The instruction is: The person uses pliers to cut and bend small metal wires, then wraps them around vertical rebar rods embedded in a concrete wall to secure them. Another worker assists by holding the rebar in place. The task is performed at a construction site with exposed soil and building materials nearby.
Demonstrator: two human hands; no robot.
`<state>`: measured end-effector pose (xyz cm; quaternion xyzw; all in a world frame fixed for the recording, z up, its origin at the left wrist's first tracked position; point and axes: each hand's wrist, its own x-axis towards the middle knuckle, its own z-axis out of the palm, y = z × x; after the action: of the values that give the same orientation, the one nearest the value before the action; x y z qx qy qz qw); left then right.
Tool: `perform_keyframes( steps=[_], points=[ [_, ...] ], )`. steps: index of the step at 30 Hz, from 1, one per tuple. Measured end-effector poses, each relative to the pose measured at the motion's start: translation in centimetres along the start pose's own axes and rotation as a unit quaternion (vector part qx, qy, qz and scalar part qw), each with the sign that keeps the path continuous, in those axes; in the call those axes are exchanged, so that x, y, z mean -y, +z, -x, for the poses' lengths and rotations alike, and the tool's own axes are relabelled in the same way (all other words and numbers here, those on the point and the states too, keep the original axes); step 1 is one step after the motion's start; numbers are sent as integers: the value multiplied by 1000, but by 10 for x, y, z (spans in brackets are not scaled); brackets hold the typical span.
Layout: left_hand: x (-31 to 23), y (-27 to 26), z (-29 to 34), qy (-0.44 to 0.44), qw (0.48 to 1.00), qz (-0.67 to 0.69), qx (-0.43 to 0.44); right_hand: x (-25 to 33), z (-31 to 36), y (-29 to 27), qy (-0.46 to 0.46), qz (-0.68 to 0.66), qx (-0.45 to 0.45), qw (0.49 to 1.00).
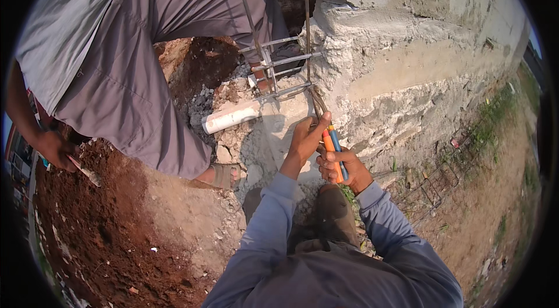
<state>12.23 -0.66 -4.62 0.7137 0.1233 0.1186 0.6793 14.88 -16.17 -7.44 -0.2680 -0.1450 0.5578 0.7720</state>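
Note:
Pliers with one orange and one blue handle (330, 140) are between my hands, their metal end pointing up toward the rebar frame. My right hand (349, 168) is wrapped round the lower handles. My left hand (307, 140) is closed at the upper part of the pliers, thumb and fingers pressed against it; whether it also pinches a wire is too small to tell. Just beyond the tool's tip stands a rebar frame (307, 28), made of upright rods tied with cross stirrups. A white plastic pipe (233, 117) lies beside its base, to the left of my hands.
A rough, chipped concrete wall (419, 69) rises on the right. At left a co-worker in grey trousers (125, 75) stands close, one hand (56, 150) on a small tool (84, 171). Red soil (110, 238) and broken rubble cover the ground; loose rods (431, 191) lie right.

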Motion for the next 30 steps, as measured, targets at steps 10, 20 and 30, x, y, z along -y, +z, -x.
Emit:
perform_keyframes(
  steps=[10, 20, 30],
  points=[
    [13, 28, -5, 7, 959, -266, -95, -38, 8, 28, -148, 618, -329, 698],
    [-3, 18, 1, -102, 970, 193, 107, -25, 15, 11, -32, 8, -39, 999],
    [3, 27, 1, -16, 989, -146, 5, -41, 11, 18, -197, 672, -373, 609]
  ],
)
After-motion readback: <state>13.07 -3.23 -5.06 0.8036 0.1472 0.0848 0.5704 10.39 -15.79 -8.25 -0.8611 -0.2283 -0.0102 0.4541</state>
